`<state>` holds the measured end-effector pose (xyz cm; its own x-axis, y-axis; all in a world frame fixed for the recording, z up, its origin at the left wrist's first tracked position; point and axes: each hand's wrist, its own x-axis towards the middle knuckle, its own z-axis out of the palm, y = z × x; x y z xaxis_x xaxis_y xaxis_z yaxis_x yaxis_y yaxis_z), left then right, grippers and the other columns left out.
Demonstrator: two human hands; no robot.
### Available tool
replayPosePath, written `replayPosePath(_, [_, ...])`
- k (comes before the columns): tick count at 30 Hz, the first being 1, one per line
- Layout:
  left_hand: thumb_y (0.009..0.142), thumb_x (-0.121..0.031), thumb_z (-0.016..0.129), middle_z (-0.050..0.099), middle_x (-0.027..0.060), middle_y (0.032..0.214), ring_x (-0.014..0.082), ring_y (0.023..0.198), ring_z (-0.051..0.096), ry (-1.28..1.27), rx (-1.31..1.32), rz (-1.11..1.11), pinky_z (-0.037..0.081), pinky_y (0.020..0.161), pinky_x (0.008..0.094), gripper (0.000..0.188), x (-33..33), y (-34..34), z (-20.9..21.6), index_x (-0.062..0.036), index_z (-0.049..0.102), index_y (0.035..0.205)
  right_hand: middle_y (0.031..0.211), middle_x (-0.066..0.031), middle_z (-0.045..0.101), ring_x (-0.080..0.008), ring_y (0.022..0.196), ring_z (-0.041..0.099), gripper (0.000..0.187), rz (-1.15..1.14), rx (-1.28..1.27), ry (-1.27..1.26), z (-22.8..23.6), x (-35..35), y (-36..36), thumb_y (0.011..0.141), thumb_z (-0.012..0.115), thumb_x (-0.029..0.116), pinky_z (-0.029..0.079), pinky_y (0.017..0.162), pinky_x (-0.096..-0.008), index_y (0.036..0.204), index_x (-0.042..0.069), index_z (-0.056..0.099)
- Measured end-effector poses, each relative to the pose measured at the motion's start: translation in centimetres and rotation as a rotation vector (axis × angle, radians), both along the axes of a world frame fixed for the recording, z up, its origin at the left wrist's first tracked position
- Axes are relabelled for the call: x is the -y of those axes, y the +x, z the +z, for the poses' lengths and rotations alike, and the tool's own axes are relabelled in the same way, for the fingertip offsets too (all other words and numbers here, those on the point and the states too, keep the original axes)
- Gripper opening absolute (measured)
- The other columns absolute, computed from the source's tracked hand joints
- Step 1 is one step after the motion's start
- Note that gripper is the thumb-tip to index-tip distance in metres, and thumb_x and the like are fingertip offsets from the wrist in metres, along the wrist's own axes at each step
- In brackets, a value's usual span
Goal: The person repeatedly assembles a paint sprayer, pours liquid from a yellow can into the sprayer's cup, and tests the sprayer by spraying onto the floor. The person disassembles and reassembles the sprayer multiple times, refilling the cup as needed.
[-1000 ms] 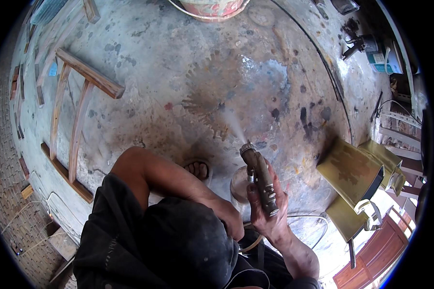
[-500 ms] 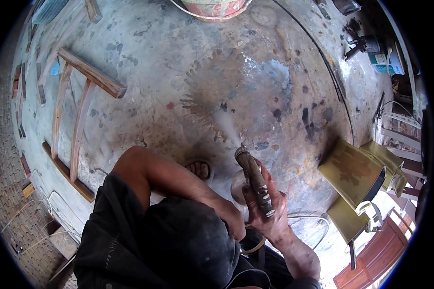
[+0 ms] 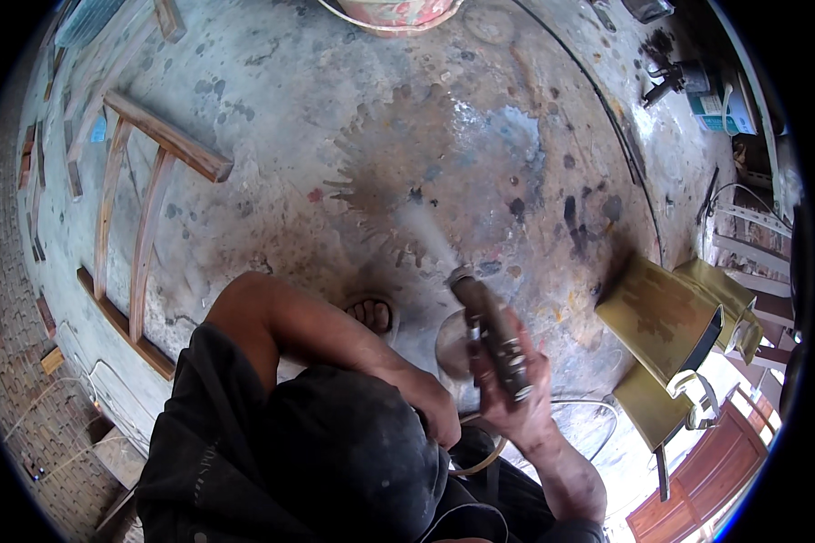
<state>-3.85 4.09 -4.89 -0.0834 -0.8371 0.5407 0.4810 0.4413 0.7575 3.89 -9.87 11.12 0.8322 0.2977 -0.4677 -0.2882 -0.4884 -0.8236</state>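
My right hand point(image 3: 516, 389) is closed round a metal spray gun point(image 3: 491, 328) whose nozzle points up and away over the floor. A pale plume of mist point(image 3: 428, 237) leaves the nozzle. Under the gun shows a light round cup point(image 3: 453, 347), partly hidden by it. My left hand point(image 3: 442, 421) is low by my dark clothing; its fingers are hidden, so what it holds, if anything, does not show. Close to it runs a tan hose point(image 3: 480, 466). Ahead of the nozzle lies a wet brown splash patch point(image 3: 394, 149) on the stained concrete floor.
Wooden frame pieces point(image 3: 167, 136) lie at the left. A pinkish bucket point(image 3: 398, 14) stands at the far edge. To the right are gold-coloured metal cans point(image 3: 661, 312), a dark hose point(image 3: 598, 90), another spray gun point(image 3: 668, 83) and a blue-green container point(image 3: 729, 113). My sandalled foot point(image 3: 369, 314) is on the floor.
My right hand and the spray gun have shifted slightly to the right, and the gun has turned a little. Mist comes out in both frames. My left arm stays nearly still.
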Motion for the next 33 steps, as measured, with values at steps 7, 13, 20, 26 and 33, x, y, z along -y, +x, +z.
replayPosePath(7, [0.099, -0.044, 0.064, 0.064, 0.0217, 0.092, 0.0403, 0.090, 0.063, 0.036, 0.120, -0.105, 0.049, 0.078, 0.0479, 0.046, 0.1, -0.3, 0.1, 0.0021, 0.061, 0.098, 0.084, -0.0058, 0.065, -0.0095, 0.069, 0.059, 0.041, -0.324, 0.270, -0.055, -1.4, 4.8, 1.5, 0.104, 0.059, 0.028, 0.046, 0.058, -0.0281, 0.129, -0.005, 0.056])
replayPosePath(13, [0.096, -0.047, 0.066, 0.067, 0.0215, 0.097, 0.0401, 0.095, 0.065, 0.144, 0.140, -0.201, 0.051, 0.080, 0.0487, 0.049, -0.7, 0.5, 1.1, 0.0005, 0.064, 0.109, 0.106, -0.0128, 0.069, -0.0073, 0.064, 0.052, 0.064, -0.286, 0.325, 0.069, -0.9, 5.0, 0.2, 0.107, 0.052, 0.024, 0.042, 0.054, -0.0256, 0.161, -0.001, 0.027])
replayPosePath(20, [0.093, -0.050, 0.069, 0.071, 0.0214, 0.104, 0.0398, 0.100, 0.068, 0.547, 0.548, -0.620, 0.053, 0.083, 0.0496, 0.057, 2.9, 0.9, 4.4, -0.0014, 0.066, 0.123, 0.120, -0.0270, 0.068, -0.0393, 0.099, 0.074, 0.058, -0.089, 0.033, -0.025, 0.3, 6.0, -4.9, 0.095, 0.066, 0.005, 0.060, 0.081, -0.0402, 0.148, -0.004, 0.045])
replayPosePath(26, [0.093, -0.047, 0.068, 0.073, 0.0203, 0.094, 0.0395, 0.092, 0.069, 0.471, 0.617, -0.617, 0.053, 0.079, 0.0508, 0.049, 3.6, 1.1, 4.2, -0.0029, 0.067, 0.116, 0.123, -0.0245, 0.069, -0.0328, 0.109, 0.073, 0.063, -0.360, 0.022, -0.171, -0.2, 9.5, -7.1, 0.095, 0.065, 0.006, 0.058, 0.087, -0.0379, 0.152, -0.004, 0.038])
replayPosePath(33, [0.094, -0.049, 0.067, 0.073, 0.0191, 0.094, 0.0388, 0.092, 0.069, 0.581, 0.573, -0.617, 0.053, 0.081, 0.0488, 0.052, 3.8, 1.0, 3.8, -0.0024, 0.066, 0.116, 0.113, -0.0182, 0.071, -0.0207, 0.095, 0.072, 0.058, -0.444, -0.022, -0.088, 0.2, 10.4, -8.5, 0.101, 0.060, 0.009, 0.057, 0.087, -0.0344, 0.153, -0.004, 0.038])
